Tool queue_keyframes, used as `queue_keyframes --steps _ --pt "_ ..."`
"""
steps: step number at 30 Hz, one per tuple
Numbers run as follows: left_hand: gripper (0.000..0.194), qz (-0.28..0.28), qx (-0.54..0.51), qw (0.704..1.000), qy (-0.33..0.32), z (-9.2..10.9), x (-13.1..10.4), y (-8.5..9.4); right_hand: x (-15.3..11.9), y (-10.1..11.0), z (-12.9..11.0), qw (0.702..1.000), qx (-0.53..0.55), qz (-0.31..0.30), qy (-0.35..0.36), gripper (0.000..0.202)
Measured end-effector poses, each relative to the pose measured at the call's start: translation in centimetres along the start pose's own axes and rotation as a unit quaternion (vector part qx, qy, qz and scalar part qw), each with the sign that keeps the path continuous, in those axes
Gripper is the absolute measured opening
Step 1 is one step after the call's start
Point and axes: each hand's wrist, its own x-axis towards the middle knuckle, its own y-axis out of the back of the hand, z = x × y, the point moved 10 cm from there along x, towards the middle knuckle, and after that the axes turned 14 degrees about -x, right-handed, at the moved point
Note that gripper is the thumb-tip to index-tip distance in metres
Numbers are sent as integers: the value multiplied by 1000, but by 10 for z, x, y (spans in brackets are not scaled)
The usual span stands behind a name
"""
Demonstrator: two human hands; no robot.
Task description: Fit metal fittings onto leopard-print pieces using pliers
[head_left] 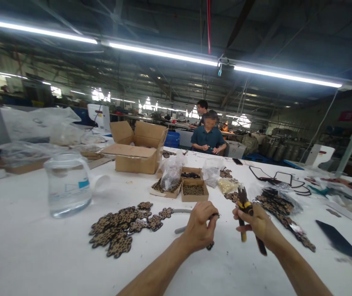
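My left hand (201, 226) is closed in a pinch on a grey strap (182, 211) over the white table. One end of the strap runs to a flower-shaped leopard-print patch (166, 212); a small dark part shows at my fingertips, too small to make out. My right hand (260, 222) is wrapped round a pair of pliers (245, 207) with black and yellow handles, jaws pointing up and away, apart from the strap. A heap of leopard-print patches (118, 228) lies left of my left hand. More leopard-print pieces (282, 211) lie beyond my right hand.
Small cardboard boxes of tiny parts (194, 191) stand ahead, beside plastic bags (172, 172). A large open carton (137, 158) and a water jug (67, 185) are to the left. A dark flat phone-like slab (339, 238) lies right. A co-worker (208, 137) sits across the table.
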Motion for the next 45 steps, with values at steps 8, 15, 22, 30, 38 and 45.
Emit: queue_keyframes --steps 8,15,22,30,38,45 --pt "11 61 -14 998 -1 4 2 20 -7 -23 -22 891 -309 148 297 48" --pt "12 72 -32 997 -10 8 3 21 -19 -45 -20 836 -385 147 362 75" --pt "13 76 -44 996 -17 13 2 20 -20 -45 -23 816 -410 173 368 73" --pt "14 115 -53 992 -14 20 -1 24 -26 -38 -31 788 -437 226 370 61" --pt "13 136 -51 989 -17 22 -4 27 -27 -38 -33 788 -434 237 367 53" --pt "13 142 -59 988 -4 18 -5 27 -27 -37 -34 783 -443 234 369 50"
